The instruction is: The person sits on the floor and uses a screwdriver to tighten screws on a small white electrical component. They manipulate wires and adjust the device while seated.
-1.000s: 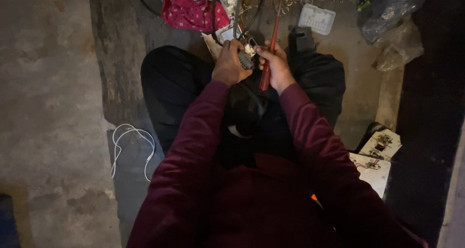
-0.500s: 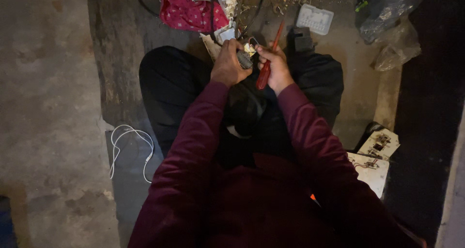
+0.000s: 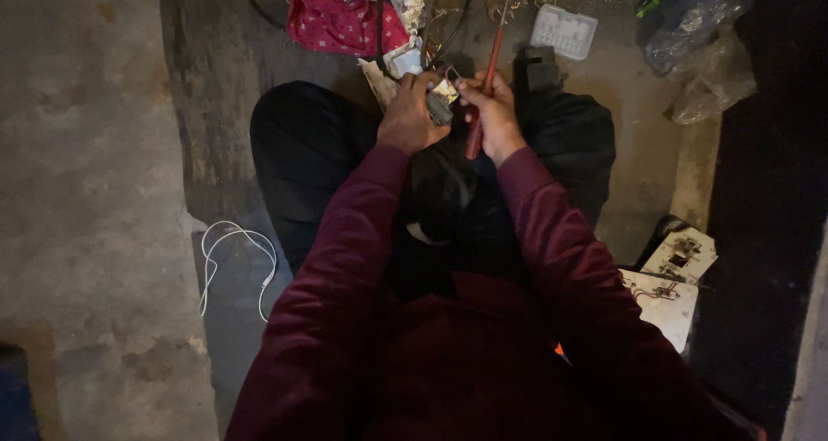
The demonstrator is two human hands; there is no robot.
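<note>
1 head view, looking steeply down over lap, near; floor (image 3: 86,191) around.

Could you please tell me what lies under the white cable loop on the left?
The white cable loop lies on bare grey concrete floor beside the person's dark trouser leg. Nothing else shows beneath it.

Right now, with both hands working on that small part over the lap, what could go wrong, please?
The red-handled tool in the right hand points close to the fingers of the left hand gripping the small electrical part; a slip could jab them. The part is held in the air above the dark trousers, so loose bits could drop unseen. The light is dim, making fine work harder.
</note>
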